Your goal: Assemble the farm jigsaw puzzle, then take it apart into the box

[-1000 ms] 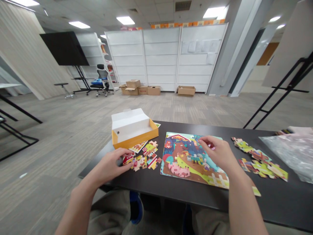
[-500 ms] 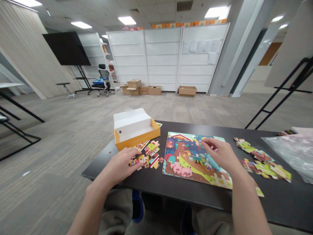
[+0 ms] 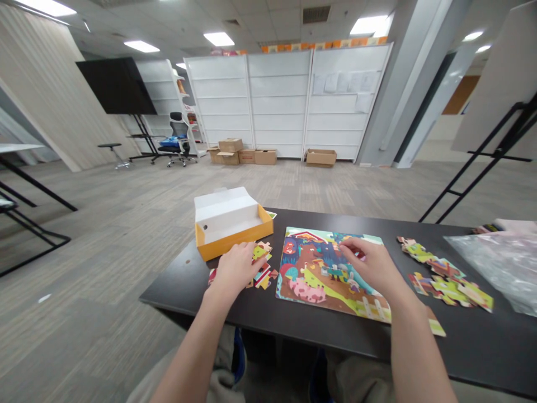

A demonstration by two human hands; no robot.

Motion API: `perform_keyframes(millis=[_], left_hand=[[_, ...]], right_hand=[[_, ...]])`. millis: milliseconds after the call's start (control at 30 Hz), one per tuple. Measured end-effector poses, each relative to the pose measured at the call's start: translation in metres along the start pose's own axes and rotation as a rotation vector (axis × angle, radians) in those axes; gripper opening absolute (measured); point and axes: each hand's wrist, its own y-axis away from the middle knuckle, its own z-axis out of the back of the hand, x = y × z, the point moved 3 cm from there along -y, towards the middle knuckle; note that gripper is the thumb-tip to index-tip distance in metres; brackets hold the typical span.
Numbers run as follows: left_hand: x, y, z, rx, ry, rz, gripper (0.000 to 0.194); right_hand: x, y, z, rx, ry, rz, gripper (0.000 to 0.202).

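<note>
Now my left hand (image 3: 237,267) half-covers loose pieces (image 3: 264,275) left of the puzzle (image 3: 312,274), lower centre; over it, my right hand (image 3: 371,266) curls; whether either grips, I can't tell.

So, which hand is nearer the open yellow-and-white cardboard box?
Left. Your left hand is just in front of that box; your right hand is over the colourful rectangular jigsaw puzzle.

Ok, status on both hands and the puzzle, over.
Left hand over loose pieces beside yellow box. Right hand above puzzle, grip unclear. Puzzle flat on table, right hand blocking part of view.
</note>
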Motion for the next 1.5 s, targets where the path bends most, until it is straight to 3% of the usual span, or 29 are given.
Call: perform_keyframes(millis=[200,433,567,700,867,1067,1200,1400,1500], left_hand=[[-0.010,-0.004,-0.001,0.007,-0.036,0.058,0.036],[-0.006,0.004,0.008,-0.090,0.028,0.071,0.038],[0.013,0.016,0.020,-0.119,0.033,0.114,0.043],[0.043,0.032,0.031,-0.072,-0.036,0.126,0.040],[0.064,0.040,0.028,0.040,-0.097,0.128,0.044],[0.028,0.026,0.014,-0.001,-0.035,0.012,0.041],[0.004,0.014,0.008,0.020,-0.040,0.029,0.038],[-0.005,0.005,0.008,0.055,-0.054,0.091,0.034],[-0.006,0.003,0.007,0.016,-0.014,0.101,0.034]], right_hand=[[0.003,0.001,0.001,-0.005,-0.008,-0.004,0.028],[0.000,0.001,0.002,0.014,-0.029,-0.004,0.026],[0.000,0.002,0.002,0.000,-0.041,-0.002,0.026],[-0.003,0.002,0.002,0.006,-0.055,-0.017,0.027],[-0.005,0.000,0.001,0.011,-0.065,-0.033,0.024],[-0.002,0.001,0.003,0.015,-0.039,-0.038,0.025],[-0.002,0.002,0.002,0.024,-0.032,-0.036,0.027],[-0.003,0.001,0.001,0.036,-0.044,-0.030,0.028],[-0.004,0.002,0.000,0.038,-0.060,-0.030,0.028]])
